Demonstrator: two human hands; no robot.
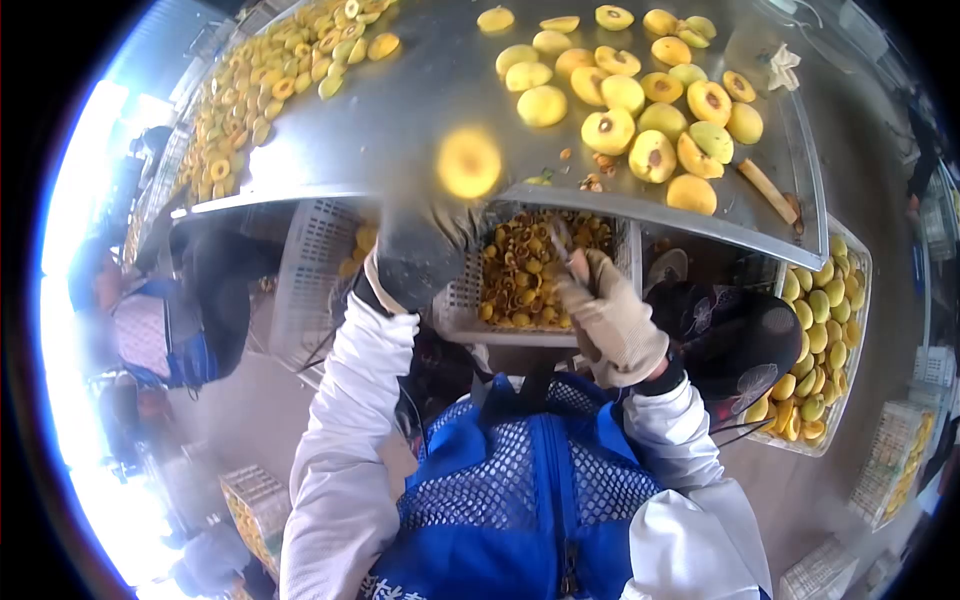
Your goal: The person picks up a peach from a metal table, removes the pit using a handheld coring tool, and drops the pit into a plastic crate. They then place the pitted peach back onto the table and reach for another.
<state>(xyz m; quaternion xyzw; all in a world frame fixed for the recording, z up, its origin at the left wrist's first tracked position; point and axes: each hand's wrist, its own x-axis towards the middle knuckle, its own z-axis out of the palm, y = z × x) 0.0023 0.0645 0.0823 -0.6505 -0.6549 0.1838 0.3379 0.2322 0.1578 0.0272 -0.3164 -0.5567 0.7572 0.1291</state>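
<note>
My left hand (pixel 425 255), in a dark grey glove, is at the metal table's front edge with its fingers curled. A halved yellow peach (pixel 469 162) shows at its fingertips, cut face toward me; blur hides the exact contact. My right hand (pixel 610 315), in a beige glove, is closed around a small metal-tipped pitting tool (pixel 562 240). The tool's tip points up and away, above a crate (pixel 520 338) of yellow-brown fruit scraps (pixel 520 280). Several peach halves (pixel 610 131), some showing a dark pit or hollow, lie on the table beyond.
On the metal table (pixel 400 110), a heap of peach halves (pixel 260 90) lies far left. A wooden-handled tool (pixel 768 190) and white scrap (pixel 784 68) are at right. A crate of peaches (pixel 822 330) stands right; another crate (pixel 310 270) stands left. People work at left.
</note>
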